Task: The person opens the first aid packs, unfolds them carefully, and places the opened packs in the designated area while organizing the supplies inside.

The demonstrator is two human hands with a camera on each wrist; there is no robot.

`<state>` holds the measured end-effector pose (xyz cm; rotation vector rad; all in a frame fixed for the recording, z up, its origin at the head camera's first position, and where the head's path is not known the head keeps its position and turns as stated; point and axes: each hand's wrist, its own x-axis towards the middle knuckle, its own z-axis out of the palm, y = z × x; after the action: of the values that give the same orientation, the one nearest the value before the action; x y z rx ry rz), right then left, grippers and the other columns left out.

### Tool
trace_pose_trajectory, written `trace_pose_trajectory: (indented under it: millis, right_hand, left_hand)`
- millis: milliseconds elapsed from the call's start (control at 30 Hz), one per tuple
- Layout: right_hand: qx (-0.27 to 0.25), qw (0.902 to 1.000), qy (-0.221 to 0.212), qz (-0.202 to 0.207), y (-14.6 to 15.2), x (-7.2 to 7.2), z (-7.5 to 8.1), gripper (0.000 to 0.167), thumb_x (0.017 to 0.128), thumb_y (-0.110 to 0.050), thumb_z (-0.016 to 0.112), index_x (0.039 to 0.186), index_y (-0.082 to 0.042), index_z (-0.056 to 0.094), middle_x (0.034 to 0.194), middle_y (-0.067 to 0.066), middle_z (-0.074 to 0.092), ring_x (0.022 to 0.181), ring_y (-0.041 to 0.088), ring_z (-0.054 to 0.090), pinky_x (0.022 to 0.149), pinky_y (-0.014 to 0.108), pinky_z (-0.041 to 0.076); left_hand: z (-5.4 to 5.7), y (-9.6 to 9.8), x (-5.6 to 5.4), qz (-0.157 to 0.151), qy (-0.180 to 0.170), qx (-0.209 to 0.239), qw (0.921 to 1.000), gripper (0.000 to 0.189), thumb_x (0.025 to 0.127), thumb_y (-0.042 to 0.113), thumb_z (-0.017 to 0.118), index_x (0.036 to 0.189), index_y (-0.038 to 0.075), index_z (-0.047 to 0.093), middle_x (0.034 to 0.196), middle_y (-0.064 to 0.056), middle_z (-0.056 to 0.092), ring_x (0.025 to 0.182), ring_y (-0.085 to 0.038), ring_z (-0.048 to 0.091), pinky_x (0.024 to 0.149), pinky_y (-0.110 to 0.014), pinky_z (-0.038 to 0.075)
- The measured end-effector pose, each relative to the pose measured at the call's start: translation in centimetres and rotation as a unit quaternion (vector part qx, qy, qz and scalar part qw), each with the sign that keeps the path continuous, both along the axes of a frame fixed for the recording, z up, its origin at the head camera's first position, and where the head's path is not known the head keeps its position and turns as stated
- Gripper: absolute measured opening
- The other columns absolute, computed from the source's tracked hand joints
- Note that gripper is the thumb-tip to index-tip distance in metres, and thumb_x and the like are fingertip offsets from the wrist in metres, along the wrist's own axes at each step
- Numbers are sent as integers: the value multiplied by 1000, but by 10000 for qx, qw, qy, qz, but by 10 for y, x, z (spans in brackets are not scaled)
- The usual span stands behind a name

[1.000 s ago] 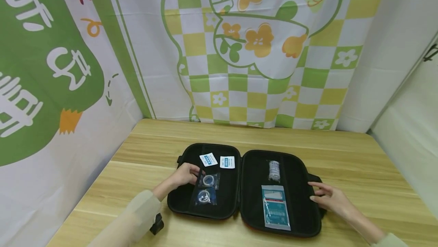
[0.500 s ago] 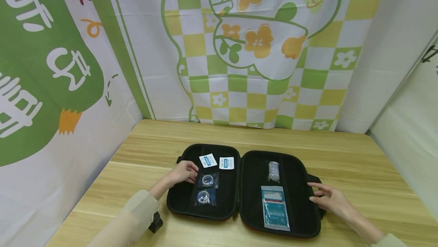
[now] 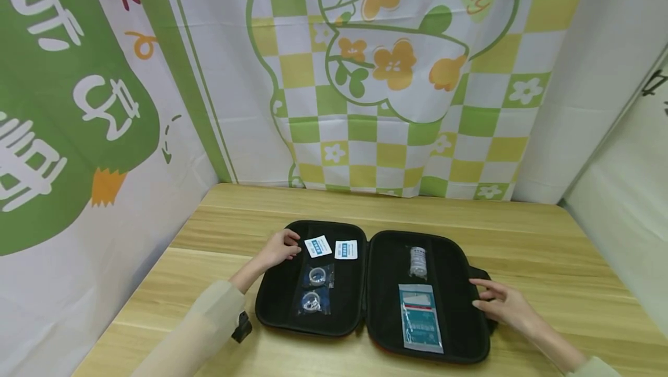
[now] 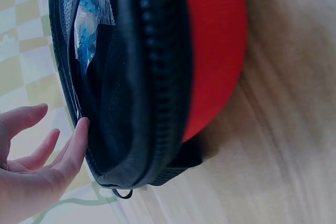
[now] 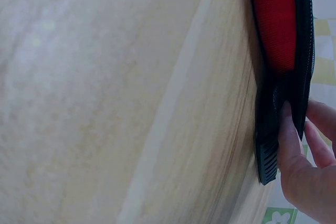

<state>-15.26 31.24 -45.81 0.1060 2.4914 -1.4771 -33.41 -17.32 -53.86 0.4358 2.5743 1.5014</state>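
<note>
An unfolded zip case (image 3: pixel 360 330) with a black inside and a red shell (image 4: pixel 215 51) lies on the table. Over the far left corner of its left half is my left hand (image 3: pixel 276 249), fingers loosely bent and holding nothing; in the left wrist view a fingertip is at the inner pocket edge. Near it are two small white-and-blue sachets (image 3: pixel 318 246) and two tape rolls (image 3: pixel 316 276) in clear wrappers. My right hand (image 3: pixel 503 306) pinches the case's right rim by the handle (image 5: pixel 268 150), thumb outside, fingers inside. A wrapped bandage roll (image 3: pixel 418 261) and a teal packet (image 3: pixel 420 319) lie in the right half.
The wooden table (image 3: pixel 548 249) extends around the case. A patterned curtain (image 3: pixel 391 151) hangs along its back edge, with white cloth on both sides. A black device (image 3: pixel 242 327) is by my left wrist.
My left hand has moved away from beside the tape rolls, up toward the far left corner of the case. The right hand stays at the right rim. The contents have not moved.
</note>
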Motion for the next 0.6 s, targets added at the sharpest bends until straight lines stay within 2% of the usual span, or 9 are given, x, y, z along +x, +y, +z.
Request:
trace_pose_trajectory:
  millis: [33, 67, 100, 133, 200, 233, 333, 367, 600]
  right_hand:
    - [-16, 10000, -9, -14, 0, 0, 0, 62, 79, -23, 66, 127, 5, 40, 100, 13, 57, 80, 7, 57, 68, 25, 50]
    - [-18, 10000, -8, 5, 0, 0, 0, 62, 79, -23, 65, 127, 6, 40, 100, 13, 57, 80, 8, 57, 68, 25, 50]
    - [-17, 10000, -11, 16, 0, 0, 0, 61, 79, -22, 65, 127, 6, 40, 100, 13, 57, 79, 8, 57, 67, 25, 50]
    - [-17, 10000, -18, 20, 0, 0, -1, 61, 79, -22, 65, 127, 6, 40, 100, 13, 57, 79, 8, 57, 67, 25, 50]
    - [4, 10000, -16, 11, 1, 0, -2, 60, 80, -20, 65, 128, 6, 39, 99, 14, 57, 79, 8, 57, 67, 26, 50]
    - [16, 10000, -34, -15, 1, 0, -2, 60, 80, -20, 65, 128, 6, 39, 100, 14, 57, 79, 8, 57, 67, 26, 50]
    - [65, 10000, -11, -8, 1, 0, -2, 60, 80, -20, 64, 128, 6, 39, 100, 14, 56, 80, 9, 57, 67, 26, 50]
    - [66, 10000, -10, -14, 1, 0, -2, 60, 80, -20, 64, 128, 6, 39, 100, 14, 56, 80, 9, 57, 67, 26, 50]
    - [-22, 10000, -2, 5, 1, 1, -2, 59, 80, -19, 64, 127, 7, 39, 100, 14, 57, 79, 8, 57, 68, 26, 50]
  left_hand:
    - [-10, -3, -9, -32, 30, -45, 10000, 32, 77, 22, 67, 102, 7, 54, 85, -8, 60, 68, -16, 61, 56, -28, 51]
    - [-13, -3, -13, -7, 4, -140, 9999, 36, 77, 22, 68, 105, 5, 54, 88, -12, 59, 70, -19, 61, 56, -30, 51]
    - [8, 3, -1, 81, -43, -305, 9995, 35, 77, 16, 67, 106, 2, 54, 90, -14, 59, 71, -21, 60, 58, -32, 50]
    - [21, 7, 6, -75, 158, -248, 9995, 35, 78, 20, 67, 105, 2, 55, 88, -13, 59, 69, -19, 59, 56, -30, 49]
    - [61, 20, 30, 50, 100, -484, 9988, 34, 76, 20, 68, 104, 2, 56, 89, -13, 59, 72, -20, 58, 60, -31, 49]
    - [63, 21, 29, 119, 93, -605, 9981, 35, 75, 21, 70, 102, 3, 57, 88, -12, 59, 72, -20, 58, 60, -32, 48]
    - [86, 33, 42, 178, 344, -935, 9949, 33, 73, 17, 71, 100, 2, 58, 88, -12, 59, 74, -22, 57, 62, -33, 46]
    - [99, 39, 51, 291, 279, -1183, 9922, 34, 72, 12, 71, 100, -1, 58, 91, -15, 59, 77, -25, 57, 64, -35, 47]
    - [105, 49, 55, -61, 783, -1796, 9806, 34, 70, 10, 73, 99, -3, 59, 91, -17, 55, 76, -23, 54, 67, -33, 45]
